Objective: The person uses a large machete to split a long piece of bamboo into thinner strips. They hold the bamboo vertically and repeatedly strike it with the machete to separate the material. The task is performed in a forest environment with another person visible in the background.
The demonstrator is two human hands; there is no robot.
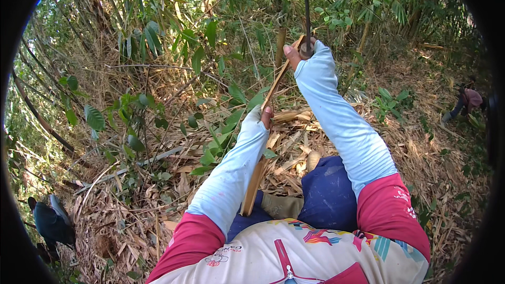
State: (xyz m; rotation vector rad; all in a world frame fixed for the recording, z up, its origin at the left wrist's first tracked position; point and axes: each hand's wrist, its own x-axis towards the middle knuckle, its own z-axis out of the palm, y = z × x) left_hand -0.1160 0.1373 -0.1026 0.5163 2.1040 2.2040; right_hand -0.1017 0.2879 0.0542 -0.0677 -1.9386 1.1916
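Both my arms wear light blue sleeves over red ones. My left hand (261, 116) grips the middle of a long thin bamboo strip (254, 186) that runs from near my lap up toward my right hand. My right hand (302, 51) is raised and closed around the wooden handle of a dark blade (305, 5) that points straight up, close to the strip's upper end. My knee in dark blue trousers (329, 194) shows below the hands.
Dry bamboo leaves and husks (294, 142) cover the ground. Green leafy stems (158, 73) and bamboo culms stand to the left and ahead. Another person (468, 100) crouches at the far right; a dark-clothed person (50, 223) is at the lower left.
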